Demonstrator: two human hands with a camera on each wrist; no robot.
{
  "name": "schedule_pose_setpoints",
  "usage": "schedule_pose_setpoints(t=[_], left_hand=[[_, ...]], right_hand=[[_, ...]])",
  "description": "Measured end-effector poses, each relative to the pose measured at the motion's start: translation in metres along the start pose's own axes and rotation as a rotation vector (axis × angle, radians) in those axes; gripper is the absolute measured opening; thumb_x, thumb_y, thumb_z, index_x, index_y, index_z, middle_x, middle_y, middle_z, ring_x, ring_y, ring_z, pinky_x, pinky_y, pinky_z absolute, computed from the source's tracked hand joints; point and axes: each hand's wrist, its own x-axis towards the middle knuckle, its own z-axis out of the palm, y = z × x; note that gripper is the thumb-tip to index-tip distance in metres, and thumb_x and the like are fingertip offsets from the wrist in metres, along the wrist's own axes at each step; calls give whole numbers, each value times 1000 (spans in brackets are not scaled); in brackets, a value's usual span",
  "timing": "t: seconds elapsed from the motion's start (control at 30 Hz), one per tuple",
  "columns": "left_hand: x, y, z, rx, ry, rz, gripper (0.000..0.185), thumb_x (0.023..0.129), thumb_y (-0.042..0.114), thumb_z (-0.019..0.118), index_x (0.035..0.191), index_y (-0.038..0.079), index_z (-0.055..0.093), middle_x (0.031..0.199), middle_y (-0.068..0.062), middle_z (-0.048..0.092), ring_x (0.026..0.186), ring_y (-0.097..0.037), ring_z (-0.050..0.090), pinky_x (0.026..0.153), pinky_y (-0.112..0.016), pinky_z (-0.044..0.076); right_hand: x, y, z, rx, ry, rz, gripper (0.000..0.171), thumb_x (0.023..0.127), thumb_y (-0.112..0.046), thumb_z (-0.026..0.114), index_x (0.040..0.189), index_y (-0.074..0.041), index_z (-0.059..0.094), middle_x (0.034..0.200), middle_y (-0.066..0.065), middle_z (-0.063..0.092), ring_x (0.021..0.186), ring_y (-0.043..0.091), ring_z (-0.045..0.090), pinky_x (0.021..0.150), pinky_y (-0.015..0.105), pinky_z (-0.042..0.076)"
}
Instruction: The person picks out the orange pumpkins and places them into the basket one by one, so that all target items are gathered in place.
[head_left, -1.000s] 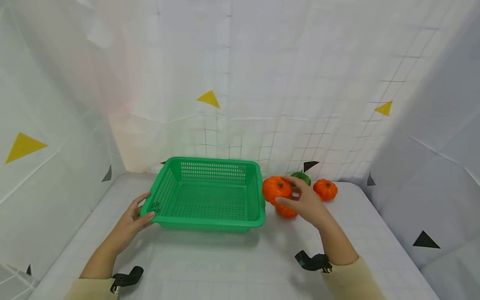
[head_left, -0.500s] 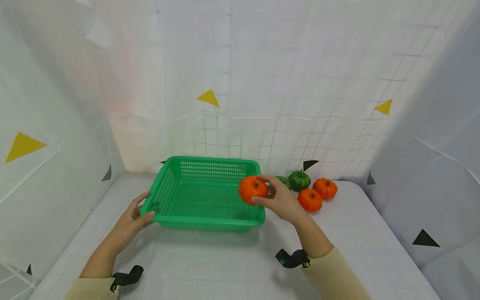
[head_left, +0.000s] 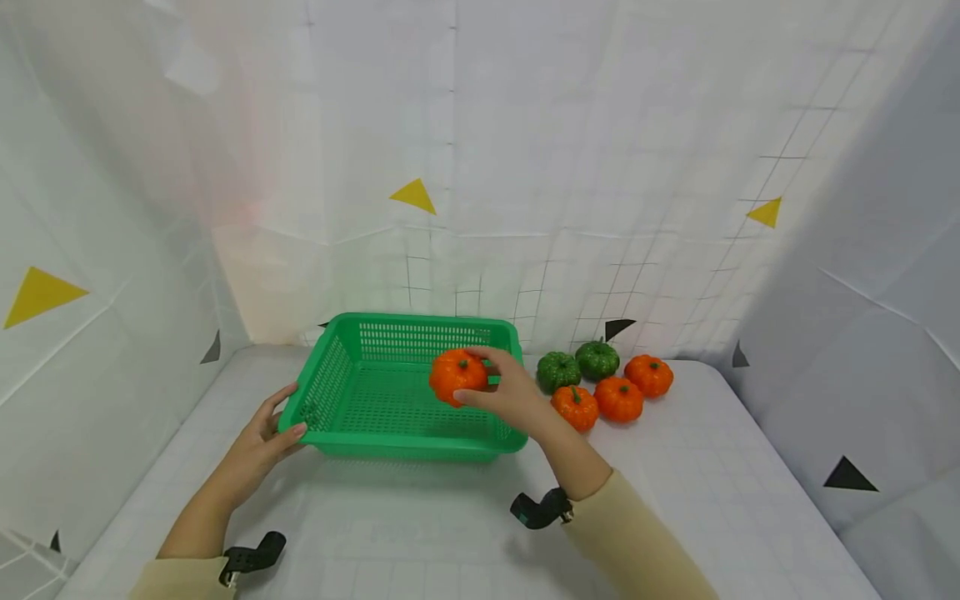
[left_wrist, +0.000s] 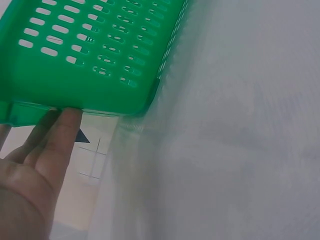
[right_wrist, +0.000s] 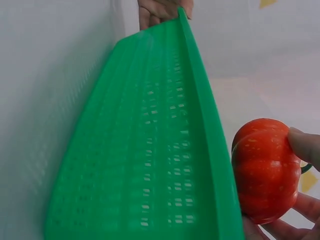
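My right hand grips an orange pumpkin and holds it in the air over the right part of a green slotted basket. The right wrist view shows the same pumpkin between thumb and fingers beside the basket's rim. My left hand holds the basket's left rim, thumb on top. In the left wrist view its fingers lie under the basket's edge. No other thing lies in the basket.
Right of the basket sit two green pumpkins and three orange ones on the white gridded table. White cloth walls close in the back and both sides.
My right hand lifted the orange pumpkin from the group on the right and carried it left, over the basket. The left hand stayed on the basket's rim.
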Motion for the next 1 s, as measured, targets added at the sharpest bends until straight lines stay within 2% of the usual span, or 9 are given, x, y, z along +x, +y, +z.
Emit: schedule_pose_setpoints(t=[0.2,0.53,1.0], left_hand=[[2,0,1,-31,-11,8,69,95,16,52,148,27,8,137,-23,31,120,-29,45,87,-20,46],[0,1,1,-25,10,-10,71,95,17,53,148,26,9,140,-23,28,122,-33,42,88,-22,47],[1,-1,-1,-16,15,-14,70,95,17,53,148,28,9,141,-21,28,118,-20,46,87,-22,47]], right_hand=[[14,-4,18,-20,-29,-9,70,74,-48,73,134,-31,43,132,-4,42,108,18,49,75,30,53],[35,-14,51,-81,-86,-54,69,77,-44,71,135,-20,44,130,-2,47,106,18,49,75,28,51],[64,-18,86,-144,-168,-55,64,76,-36,75,131,-13,49,121,-3,54,99,11,52,78,24,48]])
